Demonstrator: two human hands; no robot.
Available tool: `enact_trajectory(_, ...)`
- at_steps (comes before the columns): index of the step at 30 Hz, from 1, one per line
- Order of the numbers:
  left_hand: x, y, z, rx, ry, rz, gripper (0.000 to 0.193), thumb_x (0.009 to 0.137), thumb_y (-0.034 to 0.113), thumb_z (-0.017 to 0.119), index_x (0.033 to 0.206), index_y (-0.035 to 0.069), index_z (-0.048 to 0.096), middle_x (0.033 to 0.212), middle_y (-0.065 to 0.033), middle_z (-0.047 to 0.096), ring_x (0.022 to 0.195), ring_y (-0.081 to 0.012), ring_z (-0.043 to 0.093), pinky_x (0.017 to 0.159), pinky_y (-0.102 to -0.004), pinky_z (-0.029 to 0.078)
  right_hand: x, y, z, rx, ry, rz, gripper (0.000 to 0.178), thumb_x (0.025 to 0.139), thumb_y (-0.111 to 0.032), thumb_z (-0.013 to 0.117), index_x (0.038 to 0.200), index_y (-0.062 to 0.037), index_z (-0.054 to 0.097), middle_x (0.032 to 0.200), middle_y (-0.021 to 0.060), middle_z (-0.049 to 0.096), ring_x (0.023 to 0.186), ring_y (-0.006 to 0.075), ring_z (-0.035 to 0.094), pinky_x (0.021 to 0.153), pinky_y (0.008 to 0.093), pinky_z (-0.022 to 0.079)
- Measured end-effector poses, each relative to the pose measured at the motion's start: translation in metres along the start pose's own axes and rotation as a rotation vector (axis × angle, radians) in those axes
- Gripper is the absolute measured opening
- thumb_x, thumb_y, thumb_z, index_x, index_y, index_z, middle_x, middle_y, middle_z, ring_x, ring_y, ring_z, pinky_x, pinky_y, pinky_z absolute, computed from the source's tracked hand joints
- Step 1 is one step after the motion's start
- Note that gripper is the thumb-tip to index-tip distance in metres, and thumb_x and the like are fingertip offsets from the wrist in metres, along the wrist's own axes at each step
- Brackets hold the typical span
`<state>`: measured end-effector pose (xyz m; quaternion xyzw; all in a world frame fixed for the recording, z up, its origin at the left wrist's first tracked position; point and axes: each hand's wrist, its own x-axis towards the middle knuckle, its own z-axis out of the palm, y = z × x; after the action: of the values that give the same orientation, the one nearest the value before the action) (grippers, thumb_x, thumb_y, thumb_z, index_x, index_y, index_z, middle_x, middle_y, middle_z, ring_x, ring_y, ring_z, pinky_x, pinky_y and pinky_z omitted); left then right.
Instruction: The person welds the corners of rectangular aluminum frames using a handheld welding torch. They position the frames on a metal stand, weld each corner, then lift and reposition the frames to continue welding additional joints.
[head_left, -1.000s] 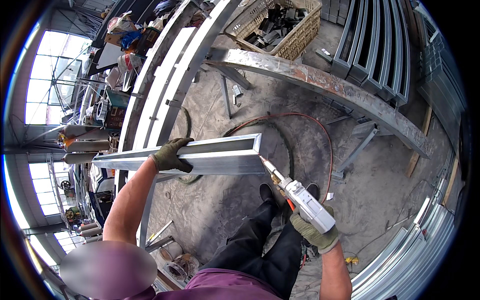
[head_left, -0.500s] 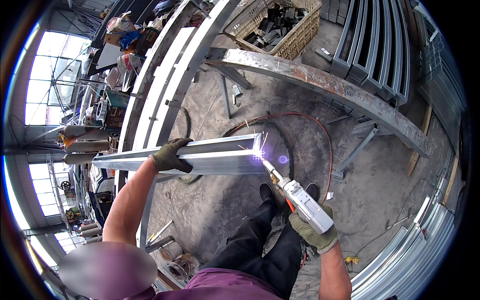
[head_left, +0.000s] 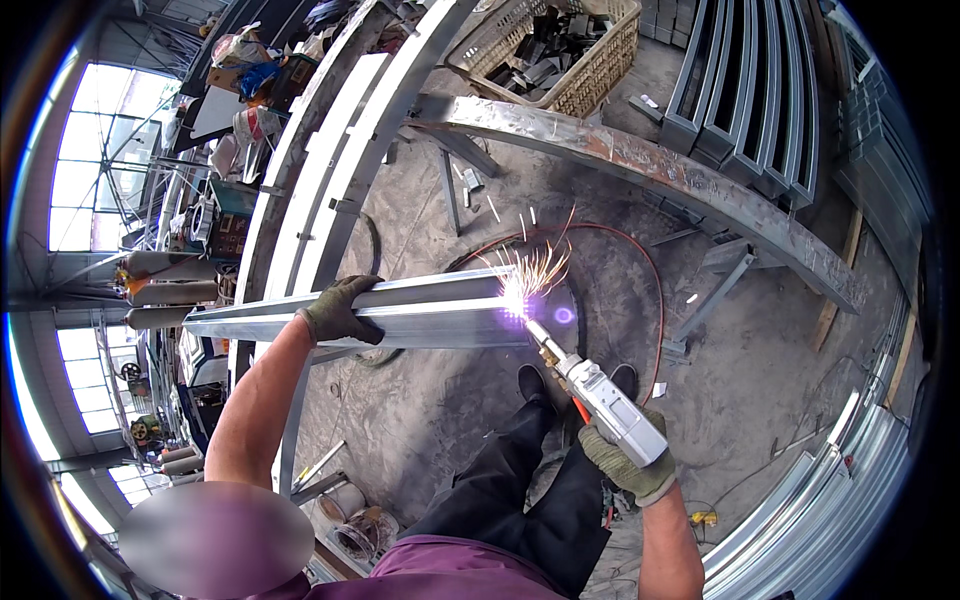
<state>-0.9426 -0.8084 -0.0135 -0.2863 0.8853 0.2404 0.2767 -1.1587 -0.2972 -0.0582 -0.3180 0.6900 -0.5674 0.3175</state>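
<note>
A long grey metal profile (head_left: 440, 323) lies across the space in front of me, its left part over a stand of rails. My left hand (head_left: 343, 309), in a dark green work glove, is closed around its upper edge near the middle. In my gloved right hand (head_left: 630, 462) is a handheld welding gun (head_left: 613, 404) with a white-grey boxy body, gripped at its rear. The gun's brass and silver nozzle points up and left at the profile's right end. There, a bright violet-white glow and a fan of orange sparks hide the metal and the nozzle tip.
Long metal rails (head_left: 335, 190) run on the stand at left. A scuffed steel beam (head_left: 640, 155) on legs crosses beyond the profile. A yellow plastic crate (head_left: 595, 80) holds dark offcuts. A red hose (head_left: 655, 270) curves over the floor. Metal profiles (head_left: 810, 500) are stacked at right.
The sparks have grown from a few short streaks into a thick upward spray, and the glow is larger. Both hands, the profile and the welding gun hold nearly the same places.
</note>
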Motion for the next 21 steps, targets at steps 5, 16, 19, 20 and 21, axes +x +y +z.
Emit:
enact_trajectory(5, -0.0023, -0.0016, 0.0001, -0.009, 0.016, 0.015, 0.108, 0.061, 0.036, 0.106, 0.155, 0.009, 0.060, 0.148, -0.0183, 0.064, 0.140, -0.0368, 0.060, 0.122, -0.0444, 0.048, -0.0013, -0.0030, -0.0016, 0.003, -0.044, 0.048, 0.021, 0.089, -0.007, 0.089, 0.107, -0.0021, 0.079, 0.091, 0.0059, 0.080, 0.079, 0.0189, 0.077, 0.071, 0.0345, 0.062)
enact_trajectory(16, 0.0002, -0.0037, 0.0005, 0.010, 0.004, 0.008, 0.112, 0.061, 0.028, 0.107, 0.159, 0.008, 0.057, 0.151, -0.0173, 0.064, 0.142, -0.0357, 0.061, 0.123, -0.0428, 0.048, -0.0009, 0.0014, -0.0003, -0.011, -0.012, 0.024, 0.023, 0.086, -0.011, 0.089, 0.107, -0.0052, 0.081, 0.082, 0.0095, 0.077, 0.071, 0.0280, 0.076, 0.067, 0.0399, 0.059)
enact_trajectory(19, -0.0011, -0.0025, 0.0002, -0.012, 0.004, 0.000, 0.109, 0.061, 0.033, 0.105, 0.156, 0.008, 0.059, 0.150, -0.0183, 0.064, 0.142, -0.0372, 0.059, 0.123, -0.0443, 0.048, -0.0001, 0.0001, 0.0004, 0.005, 0.000, 0.026, 0.023, 0.085, -0.012, 0.089, 0.105, -0.0056, 0.081, 0.081, 0.0088, 0.076, 0.069, 0.0286, 0.075, 0.065, 0.0402, 0.058)
enact_trajectory(20, -0.0006, -0.0017, 0.0003, -0.026, 0.003, -0.003, 0.108, 0.061, 0.036, 0.105, 0.155, 0.008, 0.060, 0.149, -0.0189, 0.064, 0.141, -0.0379, 0.059, 0.123, -0.0451, 0.047, -0.0001, 0.0006, 0.0007, 0.000, 0.009, 0.014, 0.022, 0.085, -0.012, 0.090, 0.105, -0.0058, 0.081, 0.081, 0.0086, 0.076, 0.069, 0.0287, 0.074, 0.065, 0.0402, 0.058)
enact_trajectory(21, 0.0005, -0.0017, 0.0009, -0.017, 0.003, -0.002, 0.109, 0.060, 0.033, 0.105, 0.156, 0.008, 0.059, 0.149, -0.0182, 0.064, 0.142, -0.0371, 0.059, 0.123, -0.0443, 0.048, -0.0002, 0.0010, 0.0007, -0.005, 0.019, 0.003, 0.022, 0.085, -0.012, 0.090, 0.104, -0.0059, 0.081, 0.081, 0.0084, 0.076, 0.069, 0.0288, 0.074, 0.065, 0.0402, 0.058)
